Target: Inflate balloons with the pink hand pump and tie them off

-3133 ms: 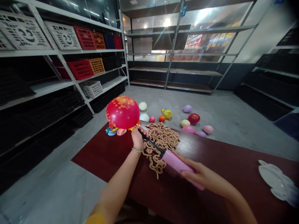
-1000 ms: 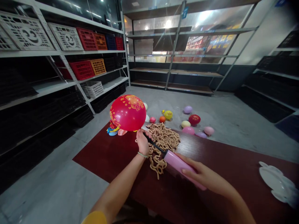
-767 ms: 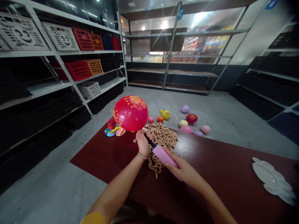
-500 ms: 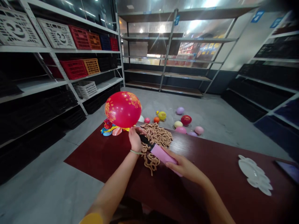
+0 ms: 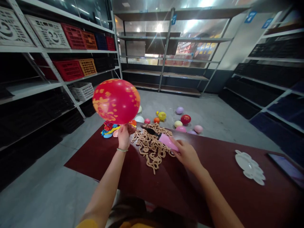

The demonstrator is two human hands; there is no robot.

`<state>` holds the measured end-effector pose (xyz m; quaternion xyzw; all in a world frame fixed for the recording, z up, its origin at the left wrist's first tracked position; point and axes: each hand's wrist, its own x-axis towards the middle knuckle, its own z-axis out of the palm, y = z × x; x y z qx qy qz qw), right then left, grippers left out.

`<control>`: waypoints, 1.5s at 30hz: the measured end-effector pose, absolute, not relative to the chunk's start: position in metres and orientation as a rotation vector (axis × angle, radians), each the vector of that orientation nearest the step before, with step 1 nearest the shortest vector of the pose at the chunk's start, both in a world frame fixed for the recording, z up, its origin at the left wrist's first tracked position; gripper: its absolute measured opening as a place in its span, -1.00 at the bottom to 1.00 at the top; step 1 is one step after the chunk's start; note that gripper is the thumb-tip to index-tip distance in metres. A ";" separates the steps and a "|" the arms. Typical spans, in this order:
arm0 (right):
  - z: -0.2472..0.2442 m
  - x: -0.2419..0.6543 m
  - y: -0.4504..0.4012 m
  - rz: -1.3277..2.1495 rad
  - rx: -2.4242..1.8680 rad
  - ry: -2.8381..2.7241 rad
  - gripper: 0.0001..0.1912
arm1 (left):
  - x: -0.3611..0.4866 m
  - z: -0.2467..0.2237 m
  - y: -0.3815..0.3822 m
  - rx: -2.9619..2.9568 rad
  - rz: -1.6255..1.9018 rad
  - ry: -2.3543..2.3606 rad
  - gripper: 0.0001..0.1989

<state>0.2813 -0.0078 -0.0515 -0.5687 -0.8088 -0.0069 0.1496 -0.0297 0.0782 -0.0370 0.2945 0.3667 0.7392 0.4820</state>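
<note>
A large inflated red balloon [image 5: 116, 101] with orange print stands above my left hand [image 5: 123, 136], whose fingers pinch its neck. My right hand [image 5: 186, 153] is wrapped round the pink body of a pump [image 5: 167, 141]. The pump's black nozzle points up and left, over a heap of tan, cord-like pieces [image 5: 154, 148], apart from the balloon. Uninflated balloons [image 5: 111, 129] in blue, yellow and red lie on the table behind my left hand.
The dark red table [image 5: 95, 158] carries a white scalloped tray [image 5: 250, 167] and a flat dark device [image 5: 288, 167] at the right. Small inflated balloons [image 5: 185, 119] lie on the floor beyond. Metal shelving [image 5: 163, 57] stands behind, with crates [image 5: 71, 70] at the left.
The balloon and my left hand have moved left, away from the pump's nozzle. My right hand and the pump have shifted slightly up and right, uncovering more of the tan heap.
</note>
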 end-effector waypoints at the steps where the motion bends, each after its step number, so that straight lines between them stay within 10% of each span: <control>1: -0.051 0.274 -0.007 -0.108 -1.642 -2.369 -0.39 | -0.028 -0.039 0.077 0.761 1.768 0.902 -0.73; 15: -0.060 0.253 -0.003 -0.091 -1.435 -2.508 -0.35 | -0.008 -0.062 0.064 0.975 1.417 0.931 -0.66; 33: 0.081 0.199 0.012 -0.737 -0.939 -2.674 -0.30 | 0.014 0.001 0.043 1.619 0.964 0.999 -0.77; 45: 0.062 0.208 0.026 -0.532 -1.138 -2.663 -0.70 | 0.019 0.030 0.022 1.712 0.849 1.056 -0.74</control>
